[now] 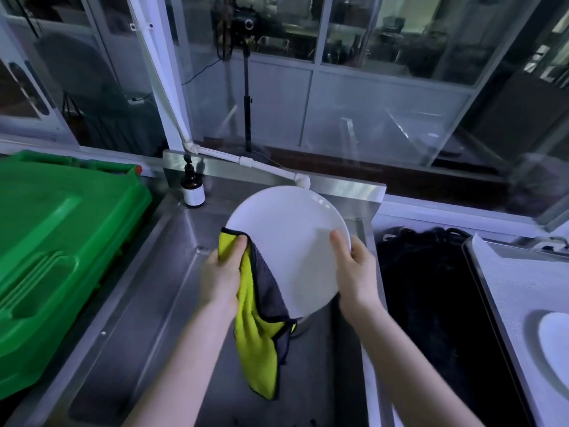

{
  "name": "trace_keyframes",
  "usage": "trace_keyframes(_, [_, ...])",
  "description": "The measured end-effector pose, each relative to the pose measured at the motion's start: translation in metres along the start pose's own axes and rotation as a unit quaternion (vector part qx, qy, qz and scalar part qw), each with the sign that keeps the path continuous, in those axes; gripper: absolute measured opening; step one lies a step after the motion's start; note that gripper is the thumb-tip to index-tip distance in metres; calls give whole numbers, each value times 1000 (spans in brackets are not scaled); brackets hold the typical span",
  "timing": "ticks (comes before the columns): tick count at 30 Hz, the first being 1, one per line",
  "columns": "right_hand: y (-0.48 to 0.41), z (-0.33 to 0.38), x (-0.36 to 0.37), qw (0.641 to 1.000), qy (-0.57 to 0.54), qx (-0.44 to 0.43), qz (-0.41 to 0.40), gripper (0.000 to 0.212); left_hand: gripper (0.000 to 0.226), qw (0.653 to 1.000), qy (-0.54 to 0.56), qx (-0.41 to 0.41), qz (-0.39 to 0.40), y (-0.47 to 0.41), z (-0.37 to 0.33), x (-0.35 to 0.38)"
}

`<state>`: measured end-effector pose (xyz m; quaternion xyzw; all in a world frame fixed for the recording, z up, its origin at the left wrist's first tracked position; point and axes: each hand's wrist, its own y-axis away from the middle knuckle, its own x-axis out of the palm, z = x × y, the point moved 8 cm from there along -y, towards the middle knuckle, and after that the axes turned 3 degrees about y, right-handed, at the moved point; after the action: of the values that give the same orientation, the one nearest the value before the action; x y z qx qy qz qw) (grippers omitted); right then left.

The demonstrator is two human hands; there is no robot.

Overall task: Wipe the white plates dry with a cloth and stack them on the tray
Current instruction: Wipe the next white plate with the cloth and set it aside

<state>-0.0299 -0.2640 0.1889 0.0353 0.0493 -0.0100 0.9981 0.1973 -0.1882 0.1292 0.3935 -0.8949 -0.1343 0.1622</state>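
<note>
A round white plate [292, 241] is held tilted above the steel sink [147, 303]. My right hand [357, 272] grips its right rim, thumb on the face. My left hand [223, 272] presses a yellow and grey cloth [255, 334] against the plate's lower left edge; the cloth hangs down below the plate. At the far right a metal tray [492, 303] lined with white holds another white plate [557, 349], partly cut off by the frame edge.
A large green plastic crate [55, 257] fills the left side beside the sink. A brown pump bottle [192, 188] stands at the sink's back corner. A white pipe [246, 161] runs along the back. A dark pile lies between sink and tray.
</note>
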Motion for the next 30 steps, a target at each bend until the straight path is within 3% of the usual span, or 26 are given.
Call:
trace_keyframes(4, [-18,55,2,967,155,-114,166,19,37,983,-96,126,90,-9,-37,6])
trace_keyframes(6, [-16,65,18,923,247,-152,253,23,45,943,-195,211,169,-2,-57,26])
trace_keyframes(8, [-10,66,29,888,310,-189,282,34,48,901,-254,263,233,8,-65,43])
trace_keyframes(10, [-5,66,30,889,305,-209,269,47,53,896,-251,262,255,11,-65,45])
trace_keyframes(12, [-6,64,23,912,259,-195,252,48,50,915,-224,240,236,9,-62,37])
trace_keyframes(14, [-11,58,10,960,162,-146,177,39,42,955,-160,190,165,5,-52,23])
trace_keyframes(16, [-12,36,-2,997,29,-56,40,31,36,993,-67,89,49,2,-25,9])
trace_keyframes(18, [4,1,1,994,-83,41,-57,26,30,999,-2,-1,-32,5,0,2])
trace_keyframes(19, [10,-11,6,990,-106,67,-61,24,28,999,12,-15,-36,4,6,1])
trace_keyframes(21, [9,-14,9,996,-70,55,-7,25,30,1000,18,-6,-3,-1,1,0])
trace_keyframes(25, [-22,41,-3,982,58,-91,156,19,29,987,-79,104,88,-8,-33,1])
trace_keyframes(28, [-20,62,25,897,279,-164,300,36,43,925,-237,218,200,9,-56,35])
trace_keyframes(30, [-15,65,37,865,345,-200,304,53,51,901,-272,247,232,17,-59,49])
